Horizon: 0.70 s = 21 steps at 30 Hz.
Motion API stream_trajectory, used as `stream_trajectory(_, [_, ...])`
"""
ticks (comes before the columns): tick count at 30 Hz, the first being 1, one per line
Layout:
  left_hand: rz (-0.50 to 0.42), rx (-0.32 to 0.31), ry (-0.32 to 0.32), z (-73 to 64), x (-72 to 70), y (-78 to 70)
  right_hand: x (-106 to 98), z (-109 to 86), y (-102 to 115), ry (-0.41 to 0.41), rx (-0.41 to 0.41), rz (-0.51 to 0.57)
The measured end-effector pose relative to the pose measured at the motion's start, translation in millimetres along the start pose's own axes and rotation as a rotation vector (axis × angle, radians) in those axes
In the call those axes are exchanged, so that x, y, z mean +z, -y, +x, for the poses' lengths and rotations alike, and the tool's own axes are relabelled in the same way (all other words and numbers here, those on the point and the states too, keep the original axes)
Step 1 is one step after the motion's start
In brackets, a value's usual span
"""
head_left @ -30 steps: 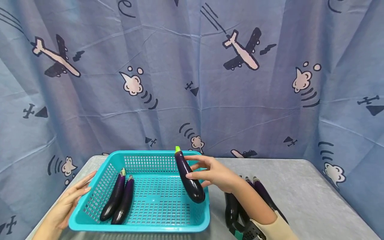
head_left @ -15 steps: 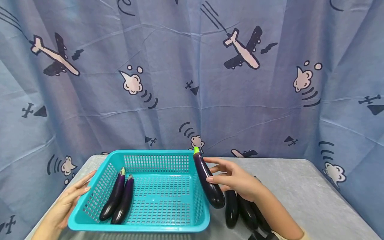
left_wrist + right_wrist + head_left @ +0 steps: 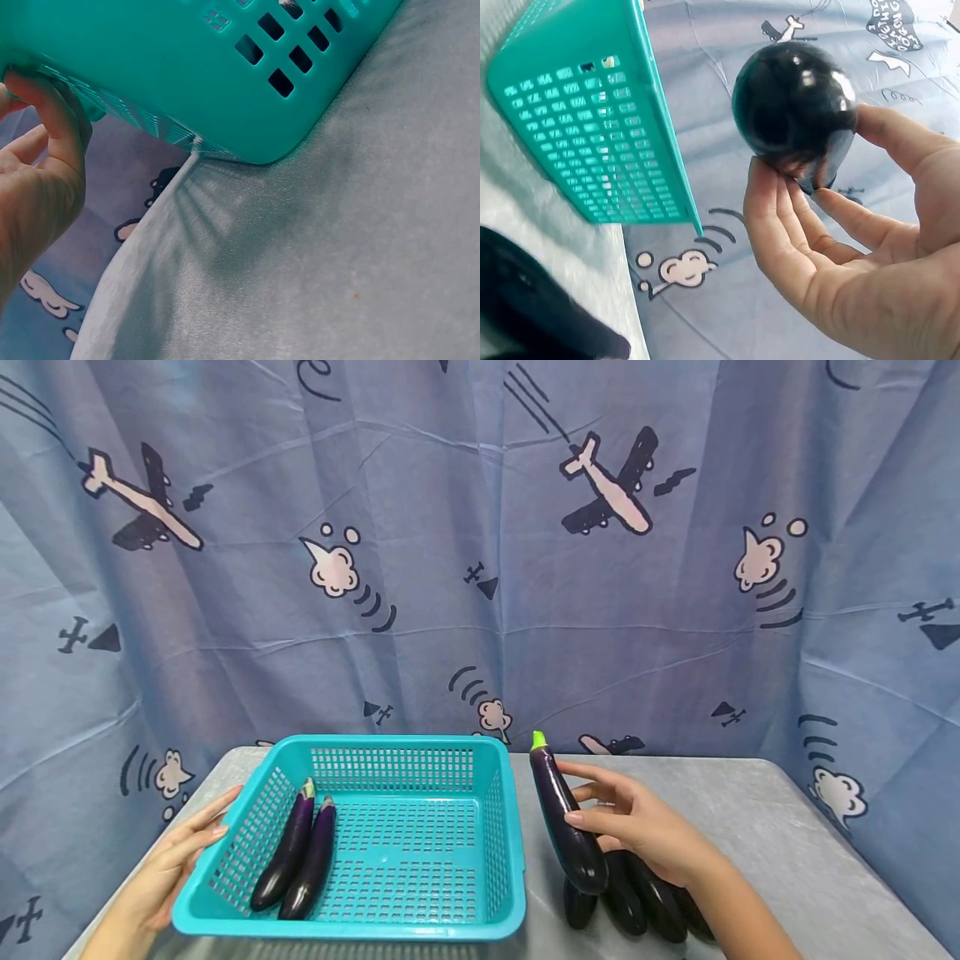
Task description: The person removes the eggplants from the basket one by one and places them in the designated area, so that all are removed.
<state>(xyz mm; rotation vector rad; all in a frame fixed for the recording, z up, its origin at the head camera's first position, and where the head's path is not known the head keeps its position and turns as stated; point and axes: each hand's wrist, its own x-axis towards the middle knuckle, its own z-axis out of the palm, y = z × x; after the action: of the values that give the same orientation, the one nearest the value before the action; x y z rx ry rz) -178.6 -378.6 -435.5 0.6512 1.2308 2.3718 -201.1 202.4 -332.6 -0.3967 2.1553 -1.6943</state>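
A dark purple eggplant (image 3: 564,822) with a bright green stem end is held by my right hand (image 3: 637,818), thumb on the near side and fingers behind. It leans stem up, just right of the turquoise basket (image 3: 348,930); the right wrist view shows the round bottom of this eggplant (image 3: 791,105) between thumb and fingers. At the basket's left side my left hand (image 3: 168,868) grips the rim, its fingers (image 3: 60,120) bent at the edge in the left wrist view. Inside the basket, at the left, lie two eggplants (image 3: 287,852) side by side.
Several more eggplants (image 3: 624,893) lie on the grey table (image 3: 787,852) below my right hand, partly hidden by it and the forearm. A blue curtain (image 3: 420,568) printed with planes hangs right behind the table's back edge.
My right hand has carried the eggplant rightward, from over the basket's right part to outside it, above the other eggplants. The left hand and the basket have stayed in place.
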Motion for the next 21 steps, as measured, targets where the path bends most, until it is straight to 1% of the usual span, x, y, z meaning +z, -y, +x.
stream_trajectory(5, [-0.002,-0.006,0.0,0.1,0.3,-0.4,-11,-9.8,-9,-0.045,0.04,-0.011])
stream_trajectory(13, [-0.002,-0.007,-0.004,-0.5,1.1,0.0,-33,-23.0,-27,-0.036,0.017,0.015])
stream_trajectory(21, [0.003,-0.002,-0.01,-0.1,0.6,0.2,-55,-37.5,-42,-0.094,0.061,0.016])
